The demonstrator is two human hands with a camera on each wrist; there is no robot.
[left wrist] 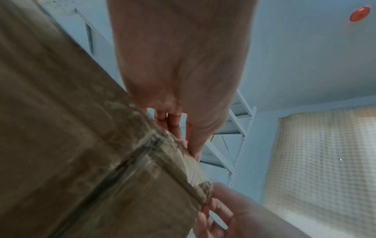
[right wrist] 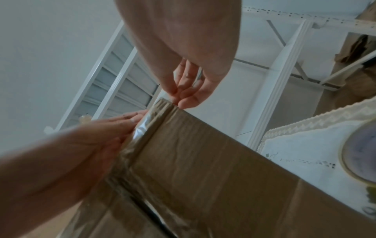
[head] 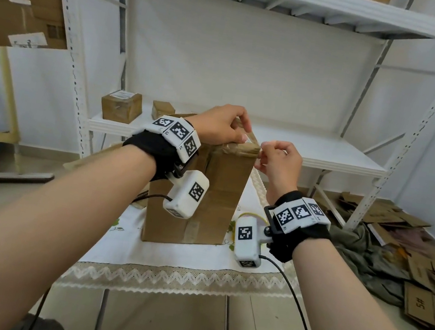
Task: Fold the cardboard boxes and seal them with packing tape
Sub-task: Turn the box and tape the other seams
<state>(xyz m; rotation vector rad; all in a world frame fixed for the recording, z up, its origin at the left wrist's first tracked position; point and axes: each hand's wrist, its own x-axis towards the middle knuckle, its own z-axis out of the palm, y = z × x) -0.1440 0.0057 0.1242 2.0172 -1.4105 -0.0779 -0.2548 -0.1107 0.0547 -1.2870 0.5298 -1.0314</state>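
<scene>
A person's left hand [head: 222, 125] rests on top of a tall cardboard box [head: 205, 192] standing upright near the middle of the table [head: 153, 258], fingers [head: 242, 124] bent down over the box's taped upper edge and pressing the clear tape [right wrist: 142, 127] there. The right hand [head: 279, 160] is at the box's top right corner, fingertips [right wrist: 179, 96] drawn together and touching that corner; whether they pinch a loose tape end cannot be told. The box's vertical seam carries a glossy strip of tape running up to the top. A tape roll [right wrist: 360, 154] lies on the white lace-edged cloth toward the table's right edge, close beside the box. Behind the table stands a white metal shelf rack [head: 244, 137] holding two small boxes [head: 121, 105] at its left end. Flattened cardboard [head: 432, 290] lies heaped on the floor at right.
</scene>
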